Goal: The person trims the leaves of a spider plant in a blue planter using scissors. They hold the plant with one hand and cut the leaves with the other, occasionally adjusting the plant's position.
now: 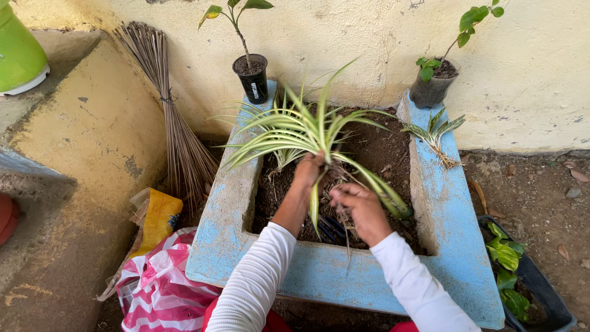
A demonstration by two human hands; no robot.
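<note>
The left hand (309,169) is closed around the base of a striped spider plant (301,129), gripping it where the long green-and-cream leaves gather, so the foliage fans up and outward above the fist while the pale roots hang below. The right hand (359,206) sits just beside and slightly lower, fingers curled into those dangling roots (344,221), pinching at them; how tightly it grips cannot be told. Both hands hover over the dark soil (375,150) inside a blue-painted concrete planter (233,203), with the plant held near the middle of the trough, above the earth. A second, smaller spider plant (435,132) lies on the planter's right rim, well apart from the hands. On the far corners stand a black nursery pot (253,77) carrying a small white label on its side, and a grey pot (430,89), each with a leafy seedling. To the left of the planter, on the ground, lies a crumpled red-and-white striped plastic bag (157,286), and just behind it a yellow sack (157,215) folded against the wall. A bundled stick broom (166,104) leans on the wall there. At lower right a black tray (541,292) holds green leafy plants.
</note>
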